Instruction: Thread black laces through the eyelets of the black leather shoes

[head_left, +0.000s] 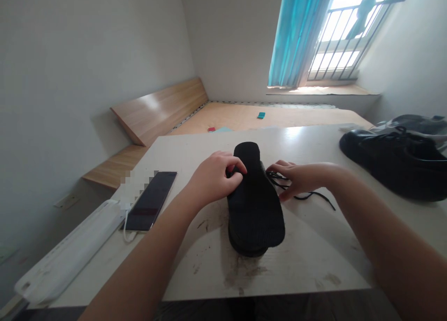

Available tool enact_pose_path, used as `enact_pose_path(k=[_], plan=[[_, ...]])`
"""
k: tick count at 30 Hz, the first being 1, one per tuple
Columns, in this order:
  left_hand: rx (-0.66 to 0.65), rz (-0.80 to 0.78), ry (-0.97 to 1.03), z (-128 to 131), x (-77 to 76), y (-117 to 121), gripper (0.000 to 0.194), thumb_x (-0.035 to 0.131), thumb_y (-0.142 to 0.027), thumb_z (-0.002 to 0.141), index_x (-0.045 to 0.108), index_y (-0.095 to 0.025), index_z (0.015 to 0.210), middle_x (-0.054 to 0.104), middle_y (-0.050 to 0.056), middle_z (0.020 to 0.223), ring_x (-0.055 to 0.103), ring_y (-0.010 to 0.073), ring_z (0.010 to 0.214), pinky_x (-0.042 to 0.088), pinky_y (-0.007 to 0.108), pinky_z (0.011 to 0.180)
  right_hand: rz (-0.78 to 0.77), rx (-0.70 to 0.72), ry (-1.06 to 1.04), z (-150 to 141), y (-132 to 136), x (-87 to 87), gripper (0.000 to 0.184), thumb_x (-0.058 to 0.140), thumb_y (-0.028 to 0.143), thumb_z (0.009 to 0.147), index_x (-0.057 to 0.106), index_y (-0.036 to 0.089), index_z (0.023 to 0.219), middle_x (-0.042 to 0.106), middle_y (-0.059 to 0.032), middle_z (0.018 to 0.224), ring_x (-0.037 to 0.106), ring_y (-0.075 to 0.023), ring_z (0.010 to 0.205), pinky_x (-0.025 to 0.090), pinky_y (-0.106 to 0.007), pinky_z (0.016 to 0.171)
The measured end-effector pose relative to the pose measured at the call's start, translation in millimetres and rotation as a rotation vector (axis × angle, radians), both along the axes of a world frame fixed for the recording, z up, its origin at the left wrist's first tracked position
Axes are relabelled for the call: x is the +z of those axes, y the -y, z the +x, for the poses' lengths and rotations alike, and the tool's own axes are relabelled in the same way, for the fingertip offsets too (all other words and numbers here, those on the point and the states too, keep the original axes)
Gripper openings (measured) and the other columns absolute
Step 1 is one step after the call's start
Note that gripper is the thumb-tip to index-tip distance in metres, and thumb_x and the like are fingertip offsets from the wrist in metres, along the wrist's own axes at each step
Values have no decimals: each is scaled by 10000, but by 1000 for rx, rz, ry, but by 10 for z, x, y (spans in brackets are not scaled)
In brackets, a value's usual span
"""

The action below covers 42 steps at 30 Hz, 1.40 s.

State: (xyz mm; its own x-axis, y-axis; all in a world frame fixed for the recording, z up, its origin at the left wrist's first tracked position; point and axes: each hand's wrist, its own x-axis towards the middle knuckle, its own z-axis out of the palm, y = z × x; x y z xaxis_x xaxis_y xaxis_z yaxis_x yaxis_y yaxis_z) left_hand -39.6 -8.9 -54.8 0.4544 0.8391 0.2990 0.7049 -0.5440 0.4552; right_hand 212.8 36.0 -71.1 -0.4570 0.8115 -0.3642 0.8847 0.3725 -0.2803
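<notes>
In the middle of the white table [195, 276], a long black insole-shaped piece [256, 209] lies over a black shoe [244, 252], wide end toward me. Most of the shoe is hidden beneath it. My left hand [221, 172] is at the piece's left edge, with thumb and curled forefinger closed on it near its narrow middle. On the other side, my right hand [296, 174] curls against the shoe's side. Black shoelaces [316, 194] run between its fingers and thumb, and a loose end trails right across the table.
Another black laced shoe [394, 158] stands at the right, with a grey item [419, 124] behind it. A phone [153, 202] with a white cable and a long white power strip [70, 253] lie at the left. A bed [230, 116] stretches beyond the table.
</notes>
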Motion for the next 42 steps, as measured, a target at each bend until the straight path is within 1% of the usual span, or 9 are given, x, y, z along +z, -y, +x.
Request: enact_pose_path(k=[5,12,18,20,22,26,29,35,42], plan=[[1,2,-2,-6,0,2,214,512,-176,751,712,-208,820,548,7,720,546,195,803,419,338,751,57,-28,-14,-155,-21,-157,136,646,312,720,637,185,770,674,-95,805,641,-265,731,503,-409,706],[15,-22,27,14,11,6,212,509,-181,783,708,-211,851,604,8,759,572,197,834,433,329,776,141,-139,-345,-131,-31,138,252,409,388,875,544,205,767,603,-53,731,480,-153,587,399,-295,552],[39,-64,177,49,50,65,322,451,-388,940,664,-214,1108,668,24,933,605,196,908,442,338,862,-271,-227,-1217,-239,221,433,124,325,319,885,386,242,810,334,82,464,204,-87,351,198,-229,413],[-41,-35,211,55,64,95,352,429,-427,958,668,-221,1113,667,35,990,587,205,997,425,345,938,-295,-258,-1283,-353,307,426,163,302,308,907,450,243,893,469,54,589,408,-87,416,312,-215,452],[-116,-29,249,61,74,119,355,418,-433,962,687,-208,1014,663,46,1030,564,211,1062,411,341,989,-291,-250,-1335,-461,361,393,231,295,303,919,502,248,1006,633,-10,902,646,-127,742,472,-255,609],[-120,-36,289,78,64,120,274,496,-407,922,665,-192,914,670,53,1032,571,212,1039,430,334,973,-331,-91,-1482,-553,385,343,292,369,247,882,555,258,1107,580,-23,1350,541,-198,1271,472,-411,1005],[-50,-29,230,89,46,89,226,482,-317,912,653,-187,844,670,40,893,584,197,899,440,328,873,-246,-18,-1439,-543,387,318,347,460,220,830,556,245,1162,594,-49,1344,542,-233,1273,458,-451,1039],[46,-9,298,55,49,40,230,440,-247,856,516,-189,647,570,0,711,538,179,771,400,298,730,594,187,-944,-597,465,192,438,563,260,875,493,200,1303,593,-115,1308,591,-238,1148,476,-430,990],[77,-67,499,14,76,33,393,301,-293,895,575,-182,636,645,30,682,575,181,735,433,281,731,617,464,-624,-632,548,208,816,627,275,815,214,191,1514,575,-139,1338,557,-302,1202,440,-497,1034]])
